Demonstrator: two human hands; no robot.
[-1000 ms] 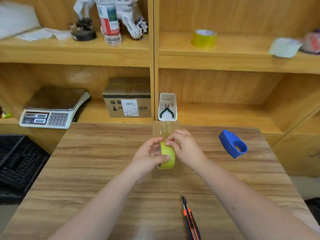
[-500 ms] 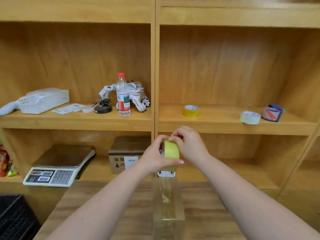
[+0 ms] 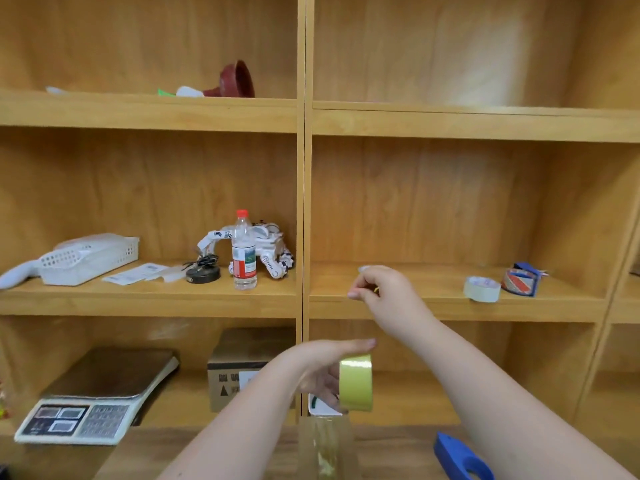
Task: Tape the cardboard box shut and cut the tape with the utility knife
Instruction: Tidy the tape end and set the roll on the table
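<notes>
My left hand [image 3: 322, 372] grips a yellow-green tape roll [image 3: 355, 382] above the table's far edge. A clear strip of tape [image 3: 325, 448] hangs from the roll down to the wooden table [image 3: 173, 455]. My right hand [image 3: 384, 292] is raised in front of the middle shelf with its fingers curled. A sliver of yellow shows between them, and I cannot tell whether they hold anything. A small cardboard box [image 3: 239, 372] with a white label stands on the lower shelf behind my left arm. The utility knife is out of view.
A blue tape dispenser [image 3: 460, 459] lies on the table at the right. A scale [image 3: 93, 403] sits on the lower shelf. The middle shelf holds a white basket [image 3: 86, 258], a water bottle [image 3: 244, 251], a toy robot [image 3: 273, 251] and two tape rolls [image 3: 482, 289].
My view has tilted up from the table to the shelves. My right hand has left the tape roll and risen to the middle shelf. My left hand still holds the roll.
</notes>
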